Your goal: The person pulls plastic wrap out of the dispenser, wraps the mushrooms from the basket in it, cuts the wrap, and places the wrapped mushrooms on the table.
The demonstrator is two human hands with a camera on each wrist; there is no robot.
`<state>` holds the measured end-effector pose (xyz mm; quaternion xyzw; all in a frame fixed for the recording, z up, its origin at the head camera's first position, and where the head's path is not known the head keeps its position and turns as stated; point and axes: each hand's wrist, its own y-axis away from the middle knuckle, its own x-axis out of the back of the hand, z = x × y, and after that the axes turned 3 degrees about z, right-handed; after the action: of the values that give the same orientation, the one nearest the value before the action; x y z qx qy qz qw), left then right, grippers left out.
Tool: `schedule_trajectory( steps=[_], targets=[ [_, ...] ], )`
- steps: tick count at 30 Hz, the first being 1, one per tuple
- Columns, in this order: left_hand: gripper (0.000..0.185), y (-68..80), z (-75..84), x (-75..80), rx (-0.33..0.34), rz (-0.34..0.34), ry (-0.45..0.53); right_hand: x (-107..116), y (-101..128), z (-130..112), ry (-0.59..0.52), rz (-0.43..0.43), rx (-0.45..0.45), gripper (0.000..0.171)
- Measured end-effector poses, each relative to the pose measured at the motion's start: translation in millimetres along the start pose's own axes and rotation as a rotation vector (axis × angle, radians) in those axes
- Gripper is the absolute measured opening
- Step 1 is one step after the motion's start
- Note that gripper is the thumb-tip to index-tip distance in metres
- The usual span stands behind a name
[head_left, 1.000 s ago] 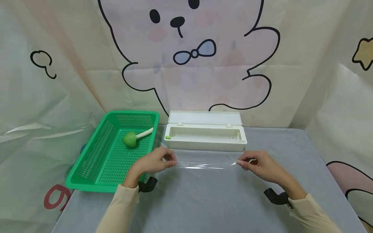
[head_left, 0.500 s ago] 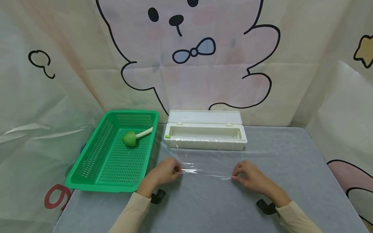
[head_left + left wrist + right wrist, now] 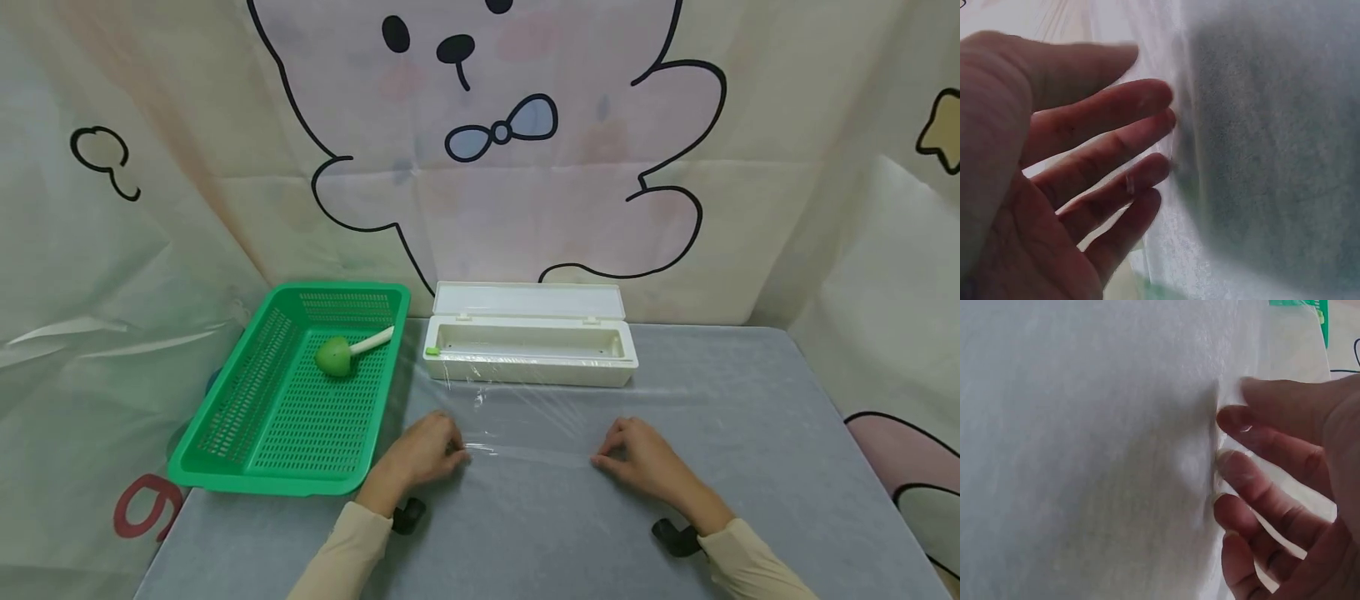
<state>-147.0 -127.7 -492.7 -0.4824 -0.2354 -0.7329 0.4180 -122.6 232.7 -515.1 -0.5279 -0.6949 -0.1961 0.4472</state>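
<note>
Hands (image 3: 528, 457) lowered film (image 3: 525, 417) tableward; wrist views show straight fingertips (image 3: 1154, 165).

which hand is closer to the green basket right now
The left. The left hand lies on the table just off the green basket's near right corner, on the cling film. The right hand lies farther right, at the film's other end.

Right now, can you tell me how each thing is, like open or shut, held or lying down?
White dispenser box: lid open, standing at the back of the table.
Clear plastic film: pulled out from the box, stretched across the grey table.
Left hand: fingertips on the film's left edge.
Right hand: fingertips on the film's right edge.
Green basket: upright, open top.
Green-headed tool: lying in the basket.
</note>
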Motion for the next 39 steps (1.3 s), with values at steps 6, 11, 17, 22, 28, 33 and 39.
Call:
schedule_trajectory(
  steps=[6,11,17,22,28,33,39],
  targets=[
    [0.020,-1.3,0.8,-2.3,0.060,0.014,0.021,-1,-1,-3,0.047,-0.021,-0.032,0.023],
    [0.021,-3.9,1.1,-5.3,0.088,0.047,-0.011,-3,2,-3,0.029,0.011,-0.022,0.033],
    [0.027,-4.3,3.2,-5.9,0.111,0.035,-0.049,-3,4,-5,0.022,0.042,-0.019,0.045],
    [0.027,-3.5,4.6,-5.5,0.115,0.019,-0.091,-6,7,-4,0.087,0.053,0.013,0.049],
    [0.027,-4.9,5.4,-4.5,0.136,-0.011,-0.102,-10,11,-5,0.154,0.101,0.011,0.050],
    [0.027,-7.6,6.5,1.6,0.134,-0.014,-0.087,-11,15,-6,0.188,0.119,-0.041,0.058],
    [0.025,-8.1,11.0,26.9,0.123,0.046,-0.018,-14,22,-8,0.225,0.075,-0.147,0.065]
  ],
)
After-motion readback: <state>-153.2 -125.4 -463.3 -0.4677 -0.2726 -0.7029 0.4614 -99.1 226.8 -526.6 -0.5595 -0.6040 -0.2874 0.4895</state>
